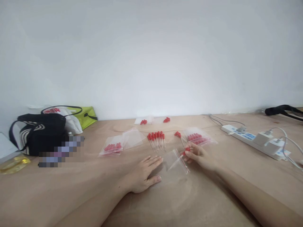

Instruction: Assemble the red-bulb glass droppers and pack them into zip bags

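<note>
My right hand [201, 156] pinches a dropper [187, 149] by its red rubber bulb. The dropper's thin clear tube points down and left into the mouth of a clear zip bag [179, 169]. Flat on the table, my left hand [145, 176] has its fingers spread and rests at the bag's left edge. Just beyond the bag lies a fanned row of several red-bulbed droppers [156, 136]. A few loose droppers [178, 134] lie to the right of that row, close to my right hand.
Filled zip bags lie left [113, 147] and right [195, 137], beside empty bags [133, 138]. Small red bulbs [143, 122] sit near the wall. A power strip [251, 138] with plugs and cables is on the right; a black bag [44, 132] and green bag [88, 118] stand left.
</note>
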`<action>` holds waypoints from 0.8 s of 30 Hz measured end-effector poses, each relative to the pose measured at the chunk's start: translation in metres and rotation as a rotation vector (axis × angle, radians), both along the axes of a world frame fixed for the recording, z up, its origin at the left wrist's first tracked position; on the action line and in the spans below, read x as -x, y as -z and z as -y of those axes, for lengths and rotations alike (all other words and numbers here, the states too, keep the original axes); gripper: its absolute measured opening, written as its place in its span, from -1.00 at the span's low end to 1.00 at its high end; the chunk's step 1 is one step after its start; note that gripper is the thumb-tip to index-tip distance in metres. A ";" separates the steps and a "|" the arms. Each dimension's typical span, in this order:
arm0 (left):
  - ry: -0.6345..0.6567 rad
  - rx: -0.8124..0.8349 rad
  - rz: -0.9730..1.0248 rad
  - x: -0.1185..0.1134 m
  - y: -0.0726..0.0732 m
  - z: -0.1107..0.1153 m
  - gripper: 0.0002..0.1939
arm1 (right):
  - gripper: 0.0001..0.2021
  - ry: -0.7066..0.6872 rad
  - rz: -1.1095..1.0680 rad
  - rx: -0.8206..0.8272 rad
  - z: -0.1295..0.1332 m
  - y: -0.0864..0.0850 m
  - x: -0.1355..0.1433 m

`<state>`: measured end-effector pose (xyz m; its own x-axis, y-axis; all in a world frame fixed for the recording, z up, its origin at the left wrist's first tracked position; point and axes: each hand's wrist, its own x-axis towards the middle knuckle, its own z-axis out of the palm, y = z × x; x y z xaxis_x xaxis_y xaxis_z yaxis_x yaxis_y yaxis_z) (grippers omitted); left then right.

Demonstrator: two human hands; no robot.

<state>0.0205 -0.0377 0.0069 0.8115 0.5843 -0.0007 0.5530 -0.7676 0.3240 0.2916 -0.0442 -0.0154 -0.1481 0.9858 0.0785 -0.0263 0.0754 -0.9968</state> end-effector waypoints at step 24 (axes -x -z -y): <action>-0.016 0.075 0.233 0.005 0.004 -0.009 -0.65 | -0.78 -0.312 0.364 -0.297 -0.003 -0.002 0.012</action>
